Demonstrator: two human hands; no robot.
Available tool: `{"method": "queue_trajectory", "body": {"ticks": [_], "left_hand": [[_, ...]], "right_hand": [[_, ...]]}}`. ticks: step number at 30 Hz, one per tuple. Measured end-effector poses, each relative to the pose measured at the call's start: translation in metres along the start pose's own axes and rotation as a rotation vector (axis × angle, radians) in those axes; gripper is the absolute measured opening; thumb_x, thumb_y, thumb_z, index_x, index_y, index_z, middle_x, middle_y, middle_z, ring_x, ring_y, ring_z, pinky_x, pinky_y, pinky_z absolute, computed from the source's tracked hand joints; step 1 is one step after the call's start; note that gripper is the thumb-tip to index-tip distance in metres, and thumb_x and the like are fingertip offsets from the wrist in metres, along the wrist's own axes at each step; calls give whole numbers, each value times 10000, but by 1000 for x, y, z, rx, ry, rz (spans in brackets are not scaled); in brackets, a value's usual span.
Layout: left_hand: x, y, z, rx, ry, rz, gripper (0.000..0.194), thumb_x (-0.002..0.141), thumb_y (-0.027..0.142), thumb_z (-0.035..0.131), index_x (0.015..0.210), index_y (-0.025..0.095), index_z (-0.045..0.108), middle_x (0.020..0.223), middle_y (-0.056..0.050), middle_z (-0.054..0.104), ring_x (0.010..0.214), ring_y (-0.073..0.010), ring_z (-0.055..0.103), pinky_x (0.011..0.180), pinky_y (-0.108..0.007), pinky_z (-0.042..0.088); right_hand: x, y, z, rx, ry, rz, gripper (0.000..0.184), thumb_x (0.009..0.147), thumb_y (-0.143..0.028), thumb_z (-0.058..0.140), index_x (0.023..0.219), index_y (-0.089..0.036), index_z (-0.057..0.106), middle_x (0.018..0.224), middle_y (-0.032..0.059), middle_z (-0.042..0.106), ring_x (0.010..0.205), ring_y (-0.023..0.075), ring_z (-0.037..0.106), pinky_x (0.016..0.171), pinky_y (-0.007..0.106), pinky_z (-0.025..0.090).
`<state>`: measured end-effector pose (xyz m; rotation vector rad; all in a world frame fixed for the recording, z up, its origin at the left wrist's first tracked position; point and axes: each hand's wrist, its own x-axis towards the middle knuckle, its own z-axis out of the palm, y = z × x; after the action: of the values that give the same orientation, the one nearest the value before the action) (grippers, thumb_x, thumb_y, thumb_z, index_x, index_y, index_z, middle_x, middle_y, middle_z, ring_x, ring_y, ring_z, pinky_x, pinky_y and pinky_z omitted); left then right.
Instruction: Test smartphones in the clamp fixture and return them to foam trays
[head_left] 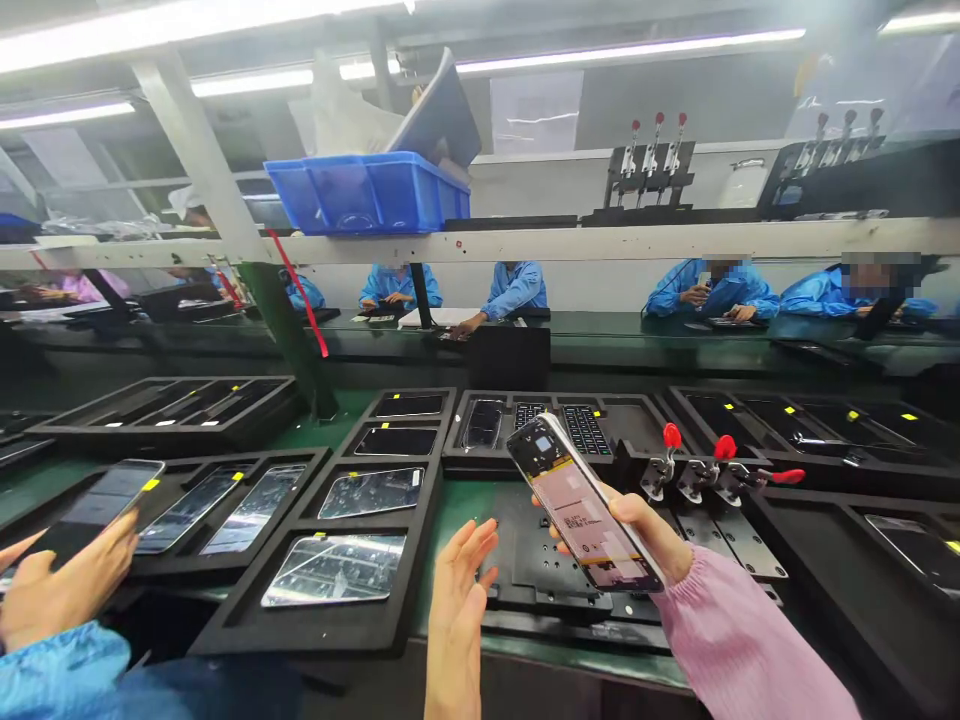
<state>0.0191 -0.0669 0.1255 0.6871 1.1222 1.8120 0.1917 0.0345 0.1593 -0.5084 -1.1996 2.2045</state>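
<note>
My right hand point(652, 535), in a pink sleeve, grips a smartphone point(581, 510) and holds it tilted above the bench. Its inner side faces me, with a pinkish printed battery area and a dark upper section with a camera. My left hand point(461, 590) is raised beside it, fingers extended and apart, touching nothing. Below the phone lies a black fixture plate point(517, 550) with small holes. To its right stand toggle clamps point(694, 475) with red handles.
Black trays of phones surround the bench, one tray point(360, 620) left of my hands and another point(825, 540) at right. A co-worker's hands point(75, 580) hold a phone at far left. Overhead, a shelf point(525, 240) carries a blue bin point(367, 195). Several people sit opposite.
</note>
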Motion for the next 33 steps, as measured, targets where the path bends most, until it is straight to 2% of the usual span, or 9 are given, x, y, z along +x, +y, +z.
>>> {"method": "queue_trajectory", "body": {"ticks": [5,10,15,17,19,23,25,28,33], "left_hand": [[1,-12,-9,-52,-93,-62,464,693,444,665,1090,235,550,1173,-83,603,1120,-269,514,866,-349,423],[-2,-32,4,-163,-199,-185,307,864,336,509,1136,193,526,1185,-78,546,999,-190,565,845,-400,477],[-4,-53,15,-199,-215,-212,360,856,368,515,1181,213,510,1216,-78,542,1048,-209,556,880,-407,464],[0,-59,13,-230,-204,-230,437,836,419,522,1241,261,481,1267,-68,537,1143,-232,514,958,-393,417],[6,-63,7,-294,-170,-269,484,826,438,521,1281,289,454,1303,-40,528,1231,-236,446,1029,-367,356],[16,-65,-6,-378,-128,-355,439,860,416,463,1277,279,473,1330,-20,510,1295,-219,368,1085,-387,280],[18,-64,-8,-400,-142,-376,427,869,401,452,1276,271,476,1328,-21,513,1299,-217,361,1092,-398,264],[17,-63,-7,-426,-167,-384,432,879,384,439,1291,257,464,1322,-29,518,1293,-222,370,1100,-399,248],[16,-62,-4,-421,-214,-402,433,899,379,395,1307,243,443,1343,-32,496,1283,-230,384,1104,-418,230]], "right_hand": [[-4,17,0,-117,158,-65,755,621,-433,627,1305,-275,349,1212,76,513,880,155,575,840,361,456],[4,52,13,-661,554,-290,983,520,-210,712,1349,-308,194,1226,51,482,957,158,520,863,361,459],[17,87,14,-1011,776,-394,947,552,-272,702,1360,-294,207,1251,53,450,1114,228,468,969,429,395],[14,89,11,-1033,726,-375,940,581,-294,699,1373,-290,192,1286,63,421,1156,243,439,995,441,368],[6,86,6,-966,587,-318,952,587,-271,704,1380,-296,178,1313,65,396,1164,236,432,986,415,384],[-8,78,-6,-752,352,-234,903,617,-148,640,1369,-343,178,1336,55,357,1034,167,495,824,311,484],[-8,79,-11,-692,350,-233,858,641,-150,622,1356,-355,195,1315,58,364,890,125,522,704,268,495],[-1,83,-14,-607,471,-221,716,731,-285,602,1336,-330,223,1174,59,446,707,76,493,587,227,461],[3,82,-11,-482,513,-182,622,807,-459,515,1331,-310,216,1055,38,484,736,89,498,639,230,464]]}}
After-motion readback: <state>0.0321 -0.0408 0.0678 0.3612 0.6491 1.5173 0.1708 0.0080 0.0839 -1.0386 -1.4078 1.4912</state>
